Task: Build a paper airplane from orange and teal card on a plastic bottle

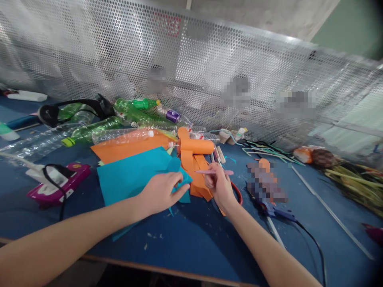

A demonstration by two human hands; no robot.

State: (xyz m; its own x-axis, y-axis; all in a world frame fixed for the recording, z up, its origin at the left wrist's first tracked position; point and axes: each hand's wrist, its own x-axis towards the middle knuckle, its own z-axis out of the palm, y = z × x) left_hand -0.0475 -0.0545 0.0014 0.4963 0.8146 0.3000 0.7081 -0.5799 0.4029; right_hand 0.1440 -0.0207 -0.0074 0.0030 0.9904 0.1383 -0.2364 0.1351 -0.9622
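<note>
My left hand [164, 193] is closed, its thumb and bent fingers at a small pointed piece of blue paper [187, 179]. Partly beneath that hand lies a larger sheet of blue paper [125, 175]. A slim pink pen [226, 172] is gripped in the fingers of my right hand [219, 186], its thin tip pointing left toward the blue piece. Under and between both hands are orange paper strips [197, 187]. Just behind them lies a bottle wrapped in orange paper [197, 146]. A red handle loop [238, 194] shows beside my right wrist; the rest is hidden.
Clear and green plastic bottles [104, 126] crowd the back left, before a perforated metal screen [119, 48]. A purple power strip [60, 185] sits left. On the right are a blue glue gun [278, 212] with a cord, a thin white strip [329, 211] and dry leaves [356, 187].
</note>
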